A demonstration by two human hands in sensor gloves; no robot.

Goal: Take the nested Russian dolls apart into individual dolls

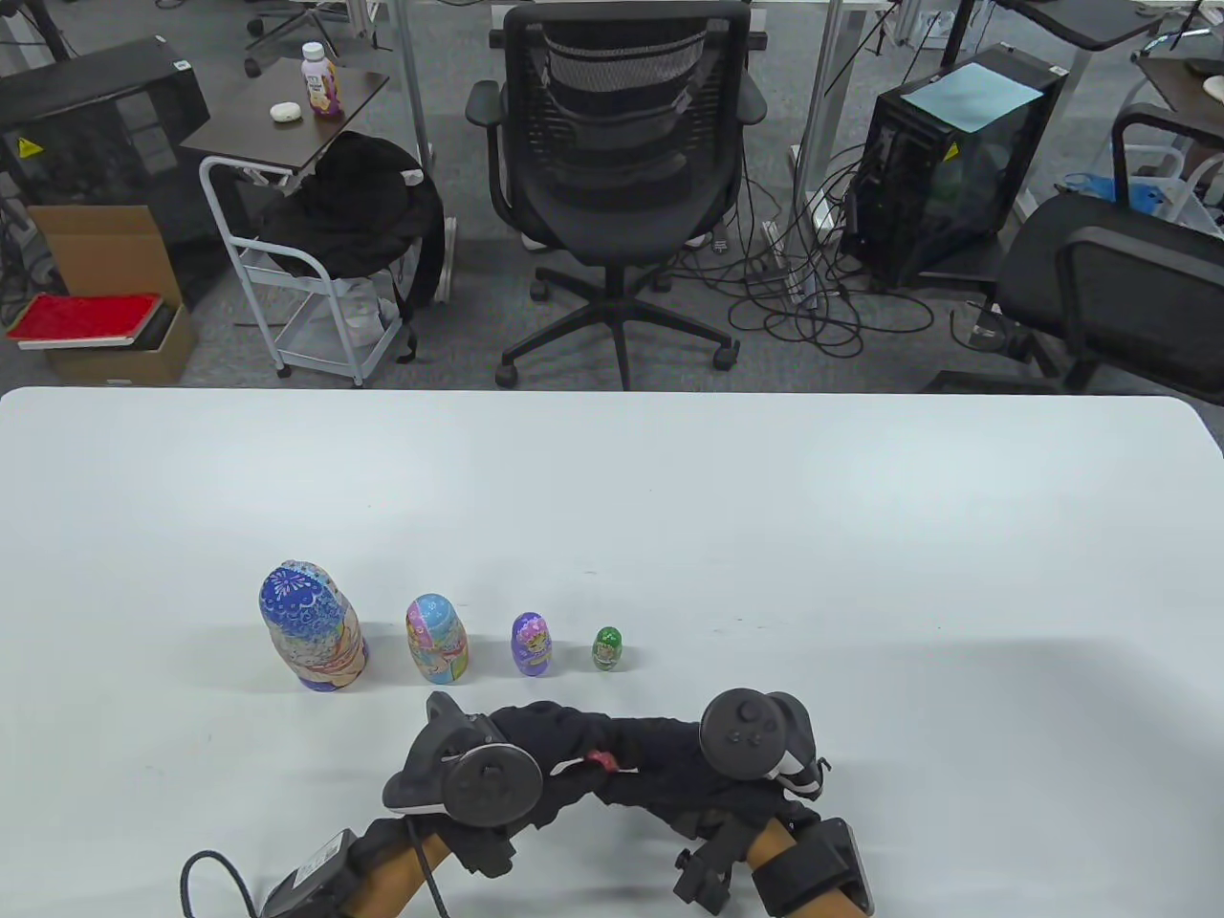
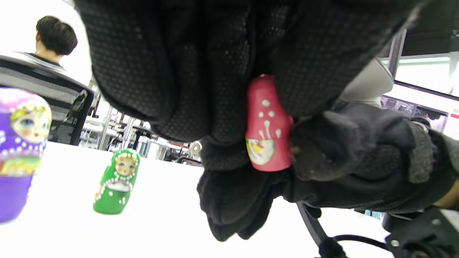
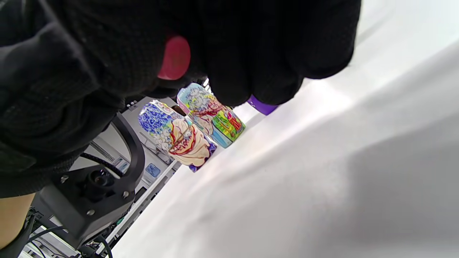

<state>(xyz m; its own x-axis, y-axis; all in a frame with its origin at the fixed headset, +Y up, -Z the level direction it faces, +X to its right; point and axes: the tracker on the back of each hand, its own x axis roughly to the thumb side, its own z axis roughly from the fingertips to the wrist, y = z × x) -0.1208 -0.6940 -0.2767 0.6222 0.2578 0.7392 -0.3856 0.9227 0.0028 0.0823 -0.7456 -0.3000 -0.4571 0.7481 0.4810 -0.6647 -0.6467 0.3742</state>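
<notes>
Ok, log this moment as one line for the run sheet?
stage: last doll | both hands grip red doll | standing in row: blue, pastel, purple, green | red doll not yet set down

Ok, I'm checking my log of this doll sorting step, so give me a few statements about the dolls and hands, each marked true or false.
1. Four dolls stand in a row on the table. True.
2. The green doll is the largest. False: the blue-topped doll is largest.
3. Both hands hold a pink doll. True: left hand and right hand meet on it.
4. The purple doll lies on its side. False: it stands upright.
</notes>
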